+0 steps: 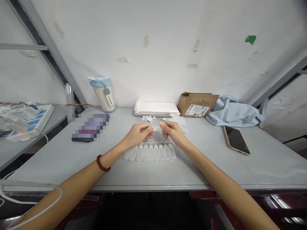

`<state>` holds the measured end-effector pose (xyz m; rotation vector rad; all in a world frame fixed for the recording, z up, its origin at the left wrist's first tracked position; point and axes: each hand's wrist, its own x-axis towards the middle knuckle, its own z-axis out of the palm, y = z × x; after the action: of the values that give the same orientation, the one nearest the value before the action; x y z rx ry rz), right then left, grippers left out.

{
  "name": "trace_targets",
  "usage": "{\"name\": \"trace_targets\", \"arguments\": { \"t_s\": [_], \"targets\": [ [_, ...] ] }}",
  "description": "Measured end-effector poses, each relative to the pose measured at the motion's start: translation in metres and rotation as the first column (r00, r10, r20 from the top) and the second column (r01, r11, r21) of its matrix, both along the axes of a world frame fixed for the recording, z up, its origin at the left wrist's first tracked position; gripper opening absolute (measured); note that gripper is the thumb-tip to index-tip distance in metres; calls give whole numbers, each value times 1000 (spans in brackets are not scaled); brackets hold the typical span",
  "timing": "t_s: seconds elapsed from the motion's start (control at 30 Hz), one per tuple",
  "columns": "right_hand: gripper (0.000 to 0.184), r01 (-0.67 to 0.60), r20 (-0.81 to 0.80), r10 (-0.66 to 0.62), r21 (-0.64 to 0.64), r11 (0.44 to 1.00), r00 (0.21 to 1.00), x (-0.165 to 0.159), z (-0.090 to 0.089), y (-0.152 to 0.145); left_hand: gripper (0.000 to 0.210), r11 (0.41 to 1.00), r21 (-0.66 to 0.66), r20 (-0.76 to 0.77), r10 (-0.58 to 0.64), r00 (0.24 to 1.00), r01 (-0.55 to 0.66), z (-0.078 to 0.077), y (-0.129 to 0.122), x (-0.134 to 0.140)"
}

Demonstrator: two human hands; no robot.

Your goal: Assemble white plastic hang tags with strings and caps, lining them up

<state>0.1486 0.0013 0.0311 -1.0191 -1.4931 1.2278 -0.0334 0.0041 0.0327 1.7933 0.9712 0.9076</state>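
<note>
Above the counter (59, 153), a small clear vial (157, 128) is pinched between both hands (139, 134) (173, 131); it is best kept level over the row of vials (150, 151).

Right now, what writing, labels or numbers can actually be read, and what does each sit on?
Tag hanging on the tumbler: vertical print, too small to read.
White shipping label on the cardboard box: lines of print and a barcode, too blurred to read.
Pixelated object on the table: nothing legible.
Blue-and-white item at far left: print unreadable.
Nothing else bears text.
</note>
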Motion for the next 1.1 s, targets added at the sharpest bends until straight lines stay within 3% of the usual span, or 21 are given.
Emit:
{"name": "trace_targets", "arguments": {
  "t_s": [0.13,0.27,0.43,0.63,0.73,0.83,0.93,1.1],
  "targets": [
    [39,-23,82,16,83,996,997,1,-1,0,45,971,-228,91,-57,994,76,2,2,-1],
    [39,-46,75,40,84,995,996,1,-2,-1,45,959,-269,102,-61,993,86,0,2,-2],
    [39,-49,12,49,34,998,999,-1,-2,0,41,974,-197,101,-93,990,112,-1,3,-4],
    [50,-8,-25,6,-67,998,1000,-4,-2,-1,33,997,-73,-98,17,995,-24,5,-4,-1],
    [54,20,-27,-24,-142,990,999,-6,-1,-2,30,994,107,-194,31,980,-10,4,-5,1],
    [55,29,-24,-33,-175,984,999,-7,0,-2,30,943,331,-277,57,959,40,-1,-2,0],
    [54,25,0,-25,-157,987,1000,-5,-1,-1,31,900,431,-319,86,944,64,-7,3,-1],
    [45,89,214,-89,8,996,973,2,0,2,26,918,380,-386,43,922,116,-12,8,-3]
  ]
}}
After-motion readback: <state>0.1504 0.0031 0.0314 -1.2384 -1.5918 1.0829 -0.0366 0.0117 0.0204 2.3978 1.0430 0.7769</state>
